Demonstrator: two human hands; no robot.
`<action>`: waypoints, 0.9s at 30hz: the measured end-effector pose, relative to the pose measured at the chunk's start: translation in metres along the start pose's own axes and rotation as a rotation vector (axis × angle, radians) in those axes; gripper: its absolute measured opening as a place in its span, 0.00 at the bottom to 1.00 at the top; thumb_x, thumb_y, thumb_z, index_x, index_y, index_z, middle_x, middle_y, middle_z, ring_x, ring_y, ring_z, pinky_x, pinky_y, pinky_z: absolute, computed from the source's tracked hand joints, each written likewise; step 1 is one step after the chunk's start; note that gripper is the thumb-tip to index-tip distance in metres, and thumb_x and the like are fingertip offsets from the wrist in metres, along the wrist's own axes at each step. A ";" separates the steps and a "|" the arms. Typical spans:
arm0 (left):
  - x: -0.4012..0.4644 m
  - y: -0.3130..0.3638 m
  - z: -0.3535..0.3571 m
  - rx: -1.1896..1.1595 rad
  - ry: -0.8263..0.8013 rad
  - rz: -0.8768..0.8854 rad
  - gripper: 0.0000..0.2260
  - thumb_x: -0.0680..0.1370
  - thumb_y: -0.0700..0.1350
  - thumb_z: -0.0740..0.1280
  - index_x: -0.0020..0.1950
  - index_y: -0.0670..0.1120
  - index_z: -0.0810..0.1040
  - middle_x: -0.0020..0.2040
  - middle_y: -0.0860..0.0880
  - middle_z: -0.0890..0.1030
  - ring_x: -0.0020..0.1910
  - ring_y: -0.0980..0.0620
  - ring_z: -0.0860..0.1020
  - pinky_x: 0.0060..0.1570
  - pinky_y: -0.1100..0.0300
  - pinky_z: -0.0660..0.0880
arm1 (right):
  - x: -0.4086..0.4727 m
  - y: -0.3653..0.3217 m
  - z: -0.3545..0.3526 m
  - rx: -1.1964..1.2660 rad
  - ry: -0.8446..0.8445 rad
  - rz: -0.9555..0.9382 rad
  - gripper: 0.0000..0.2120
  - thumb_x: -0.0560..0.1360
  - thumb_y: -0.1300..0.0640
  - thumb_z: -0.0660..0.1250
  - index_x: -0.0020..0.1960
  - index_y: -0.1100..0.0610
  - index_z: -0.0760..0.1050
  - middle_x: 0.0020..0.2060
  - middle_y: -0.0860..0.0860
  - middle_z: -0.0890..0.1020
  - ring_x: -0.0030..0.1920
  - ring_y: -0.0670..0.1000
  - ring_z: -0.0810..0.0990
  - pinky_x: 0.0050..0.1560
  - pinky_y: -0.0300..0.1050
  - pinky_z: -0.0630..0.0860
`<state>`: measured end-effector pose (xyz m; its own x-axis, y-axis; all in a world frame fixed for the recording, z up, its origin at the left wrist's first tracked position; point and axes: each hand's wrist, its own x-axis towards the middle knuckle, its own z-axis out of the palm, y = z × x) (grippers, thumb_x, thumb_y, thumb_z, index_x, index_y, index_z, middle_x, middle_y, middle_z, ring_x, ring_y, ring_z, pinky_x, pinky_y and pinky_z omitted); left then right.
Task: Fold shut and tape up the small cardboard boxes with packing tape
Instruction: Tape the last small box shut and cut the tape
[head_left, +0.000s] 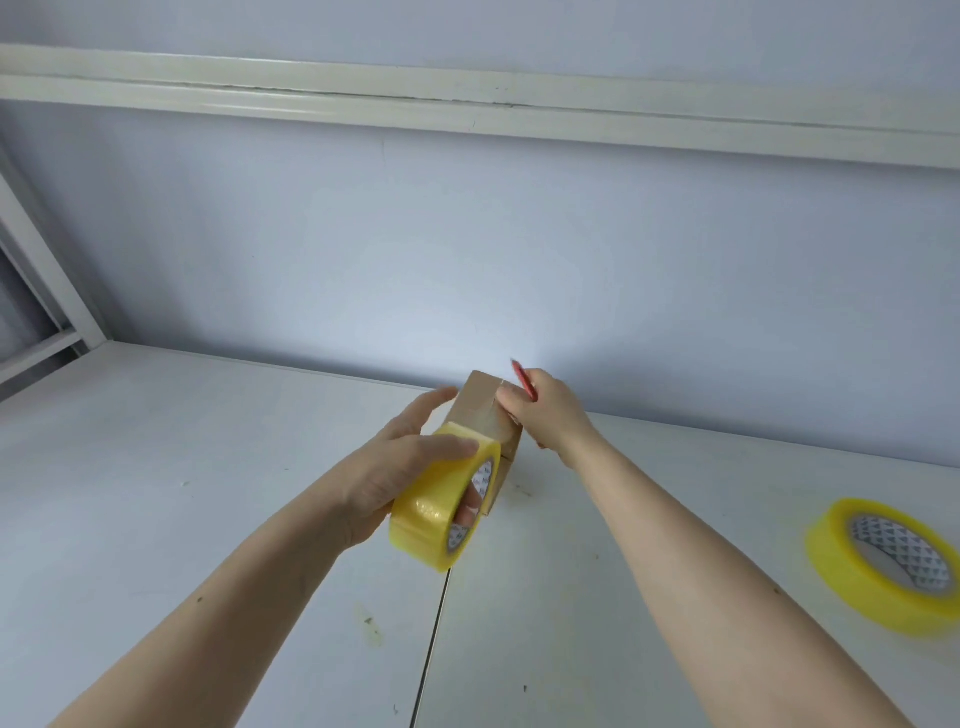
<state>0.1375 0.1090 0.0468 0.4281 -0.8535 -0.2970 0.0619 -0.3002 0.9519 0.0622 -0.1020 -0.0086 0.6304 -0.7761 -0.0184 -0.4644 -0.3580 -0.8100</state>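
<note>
Cardboard box (480, 415), left hand (400, 462) gripping tape roll (441, 512), right hand (545, 410) gripping red cutter (523, 382)

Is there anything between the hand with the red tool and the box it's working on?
Nothing visible. The right hand, holding a red tool, is right at the cardboard box; the left hand holds the tape roll on the near side.

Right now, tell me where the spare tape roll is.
In the head view, the spare tape roll lies flat on the white table at the far right edge, right of the right hand.
</note>
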 end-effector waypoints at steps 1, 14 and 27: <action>0.001 0.002 -0.001 -0.019 0.014 0.006 0.26 0.78 0.46 0.70 0.72 0.64 0.68 0.57 0.50 0.81 0.52 0.46 0.83 0.53 0.51 0.82 | -0.002 -0.004 -0.002 -0.035 0.090 0.039 0.15 0.78 0.42 0.63 0.47 0.55 0.71 0.43 0.52 0.77 0.41 0.52 0.77 0.37 0.42 0.71; 0.006 -0.017 0.006 -0.158 0.005 -0.058 0.25 0.79 0.43 0.68 0.74 0.57 0.67 0.49 0.42 0.86 0.41 0.44 0.86 0.38 0.53 0.82 | -0.050 -0.036 -0.013 -0.092 -0.265 0.363 0.24 0.75 0.35 0.67 0.42 0.58 0.74 0.31 0.53 0.85 0.19 0.46 0.61 0.22 0.32 0.56; -0.007 -0.028 0.010 -0.116 -0.136 -0.054 0.32 0.73 0.43 0.73 0.73 0.60 0.65 0.51 0.36 0.85 0.47 0.36 0.85 0.50 0.44 0.81 | -0.060 -0.036 0.002 0.056 -0.269 0.487 0.12 0.72 0.51 0.75 0.38 0.56 0.76 0.32 0.53 0.86 0.24 0.47 0.59 0.27 0.38 0.59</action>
<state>0.1235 0.1190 0.0210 0.2963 -0.8895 -0.3478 0.1881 -0.3027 0.9343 0.0428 -0.0416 0.0203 0.4914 -0.6824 -0.5412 -0.7124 0.0426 -0.7005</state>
